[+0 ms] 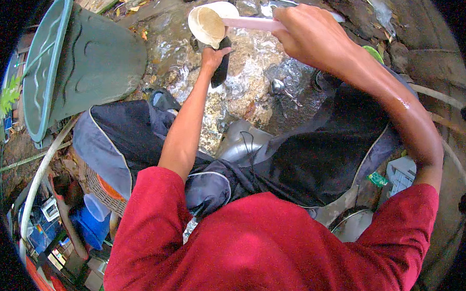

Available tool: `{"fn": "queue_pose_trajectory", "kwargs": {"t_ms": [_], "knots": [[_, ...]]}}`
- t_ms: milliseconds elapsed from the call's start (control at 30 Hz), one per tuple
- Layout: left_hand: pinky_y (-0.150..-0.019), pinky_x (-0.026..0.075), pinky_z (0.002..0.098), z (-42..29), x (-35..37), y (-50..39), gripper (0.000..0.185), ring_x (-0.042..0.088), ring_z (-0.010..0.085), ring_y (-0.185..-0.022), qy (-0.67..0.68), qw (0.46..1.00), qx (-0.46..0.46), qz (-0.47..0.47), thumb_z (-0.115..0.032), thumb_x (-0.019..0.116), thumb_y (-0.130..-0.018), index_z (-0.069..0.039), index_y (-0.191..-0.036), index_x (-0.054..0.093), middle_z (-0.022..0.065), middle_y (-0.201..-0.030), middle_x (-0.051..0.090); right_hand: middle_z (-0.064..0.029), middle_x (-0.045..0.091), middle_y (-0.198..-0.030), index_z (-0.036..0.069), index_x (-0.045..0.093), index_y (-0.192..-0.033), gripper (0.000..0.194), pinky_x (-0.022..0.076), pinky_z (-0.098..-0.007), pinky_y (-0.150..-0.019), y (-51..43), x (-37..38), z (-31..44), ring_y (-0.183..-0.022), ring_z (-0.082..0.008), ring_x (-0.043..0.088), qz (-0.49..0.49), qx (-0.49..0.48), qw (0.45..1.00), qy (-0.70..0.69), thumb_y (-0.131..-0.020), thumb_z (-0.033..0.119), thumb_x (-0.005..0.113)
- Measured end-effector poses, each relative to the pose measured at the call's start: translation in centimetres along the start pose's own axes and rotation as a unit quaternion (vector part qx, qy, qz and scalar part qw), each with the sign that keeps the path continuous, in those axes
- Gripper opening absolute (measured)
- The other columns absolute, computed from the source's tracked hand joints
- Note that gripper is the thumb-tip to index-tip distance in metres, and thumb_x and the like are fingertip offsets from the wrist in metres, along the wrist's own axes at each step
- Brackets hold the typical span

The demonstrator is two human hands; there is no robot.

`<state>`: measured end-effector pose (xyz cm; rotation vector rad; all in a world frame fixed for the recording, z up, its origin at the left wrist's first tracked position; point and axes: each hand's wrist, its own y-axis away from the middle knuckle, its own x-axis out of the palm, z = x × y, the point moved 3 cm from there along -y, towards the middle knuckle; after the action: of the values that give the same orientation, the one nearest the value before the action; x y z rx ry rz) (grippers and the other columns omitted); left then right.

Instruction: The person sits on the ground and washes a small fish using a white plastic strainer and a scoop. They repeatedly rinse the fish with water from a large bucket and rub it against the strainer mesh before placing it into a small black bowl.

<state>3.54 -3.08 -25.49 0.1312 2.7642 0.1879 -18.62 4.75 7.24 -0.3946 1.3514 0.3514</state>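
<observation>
My right hand (314,36) is closed around the pale pink handle of a dipper (248,23), whose whitish bowl is at the upper middle. The bowl is tilted, with its stained inside showing. Just below it, my left hand (214,59) grips a dark, upright-looking cylindrical thing (219,72); whether that hand also touches the pale vessel (229,8) behind the dipper bowl, I cannot tell. Wet, foamy ground (244,68) lies beneath both hands. A metal spoon (277,86) rests on it to the right. A shiny metal pot or bowl (239,142) sits between my legs.
A large green plastic tub (100,57) leans at the left, close to my knee. A pale hose (40,176) curves down the left side. Behind me are a wicker basket (102,186) and a blue bucket (91,227). A grey plastic crate (401,172) stands by my right elbow.
</observation>
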Motion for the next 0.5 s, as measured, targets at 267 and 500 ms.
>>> {"fn": "queue_pose_trajectory", "kwargs": {"t_ms": [267, 500], "knots": [[-0.072, 0.051, 0.0475, -1.4, 4.0, 2.9, 0.046, 0.064, 0.0449, -0.082, -0.254, 0.967, -0.003, -0.025, -0.039, 0.072, -0.074, 0.006, -0.081, 0.068, 0.0303, -0.082, 0.065, -0.0237, 0.064, -0.077, 0.0, 0.067, -0.09, 0.02, 0.0487, -0.0489, -0.07, 2.6, -0.3, -2.0, -0.077, -0.0415, 0.063, 0.009, 0.049, 0.998, -0.029, -0.08, 0.017, 0.064], [-0.081, 0.053, 0.0455, -0.4, 10.0, 4.3, 0.058, 0.065, 0.0414, -0.092, -0.424, 0.899, 0.046, 0.104, -0.042, 0.066, -0.078, 0.01, -0.105, 0.06, 0.0303, -0.099, 0.064, -0.0233, 0.065, -0.079, -0.004, 0.067, -0.092, 0.027, 0.0486, -0.0429, -0.071, 4.8, -0.2, -5.7, -0.077, -0.035, 0.065, 0.06, 0.133, 0.981, -0.127, -0.082, 0.021, 0.065]]}}
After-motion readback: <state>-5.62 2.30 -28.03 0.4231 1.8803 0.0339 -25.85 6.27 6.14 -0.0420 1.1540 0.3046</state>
